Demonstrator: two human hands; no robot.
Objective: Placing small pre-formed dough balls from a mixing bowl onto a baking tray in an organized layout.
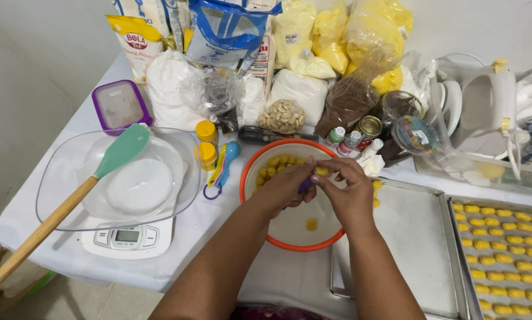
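Observation:
Both my hands meet over an orange-rimmed white bowl [260, 166] that holds several small yellow dough balls [276, 161]. My left hand [286, 186] pinches a small purple tool [305, 185], mostly hidden by its fingers. My right hand [347, 191] touches the same spot with its fingertips, fingers curled around it. One lone yellow dough ball [311, 224] lies in the bowl below the hands.
An unfilled metal tray [414, 237] lies right of the bowl, and beside it a tray of yellow dough pieces [506, 255]. At left a glass bowl [64, 172] with a green spatula [120, 151] sits on a kitchen scale [126, 237]. Bags of ingredients [301, 89] crowd the back.

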